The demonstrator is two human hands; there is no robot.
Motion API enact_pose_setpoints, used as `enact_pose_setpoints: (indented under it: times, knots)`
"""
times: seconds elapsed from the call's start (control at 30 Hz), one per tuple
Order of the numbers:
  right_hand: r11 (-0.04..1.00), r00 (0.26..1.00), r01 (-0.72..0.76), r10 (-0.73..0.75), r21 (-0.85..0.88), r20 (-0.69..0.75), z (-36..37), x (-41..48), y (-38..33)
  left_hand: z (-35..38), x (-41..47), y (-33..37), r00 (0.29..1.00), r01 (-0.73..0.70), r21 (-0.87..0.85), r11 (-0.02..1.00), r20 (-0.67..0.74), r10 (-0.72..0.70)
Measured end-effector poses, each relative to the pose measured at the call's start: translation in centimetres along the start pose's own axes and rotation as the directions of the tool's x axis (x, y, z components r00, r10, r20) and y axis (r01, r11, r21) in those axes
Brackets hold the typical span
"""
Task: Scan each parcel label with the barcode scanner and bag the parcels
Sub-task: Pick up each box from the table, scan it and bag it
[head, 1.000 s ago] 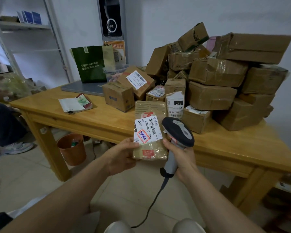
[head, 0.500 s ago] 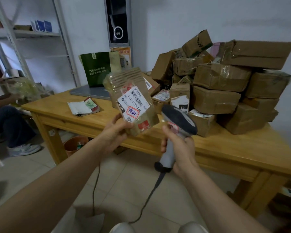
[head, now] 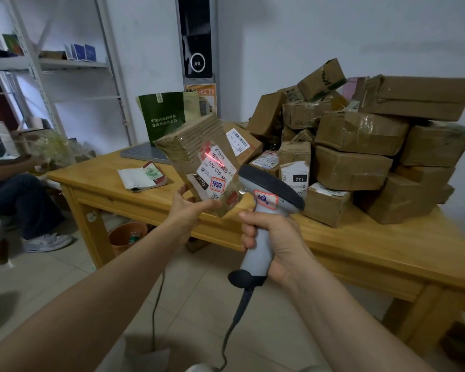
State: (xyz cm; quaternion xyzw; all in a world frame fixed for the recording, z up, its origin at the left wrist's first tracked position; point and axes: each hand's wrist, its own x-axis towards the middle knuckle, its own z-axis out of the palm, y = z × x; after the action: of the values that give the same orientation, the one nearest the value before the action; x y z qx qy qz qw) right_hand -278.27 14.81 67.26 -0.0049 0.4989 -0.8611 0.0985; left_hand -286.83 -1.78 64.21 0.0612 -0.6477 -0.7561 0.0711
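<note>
My left hand grips the bottom corner of a flat brown parcel, tilted up over the table's front edge. Its white label faces me, and a red scan line crosses the label's upper part. My right hand is wrapped round the grey handle of the barcode scanner, whose dark head points at the label from the right. The scanner's cable hangs down to the floor.
A wooden table carries a tall heap of brown parcels at the right, a green paper bag, a laptop and an open booklet. An orange bin stands underneath. A seated person is at the left by metal shelves.
My left hand has lifted the parcel from table height and tilted it leftward. The scanner has risen beside it, and the red scan line now lies on the label.
</note>
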Motion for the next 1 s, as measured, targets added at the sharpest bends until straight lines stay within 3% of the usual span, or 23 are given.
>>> enact_pose_setpoints:
  times: [0.33, 1.0]
  knots:
    - [0.992, 0.995, -0.096, 0.093, 0.082, 0.032, 0.44, -0.01, 0.23, -0.26, 0.42, -0.25, 1.000, 0.005, 0.025, 1.000, -0.012, -0.004]
    - [0.991, 0.996, -0.083, 0.084, 0.105, 0.000, 0.81, 0.61, 0.69, -0.65, 0.64, -0.53, 0.998, 0.039, 0.082, 0.996, -0.056, -0.034]
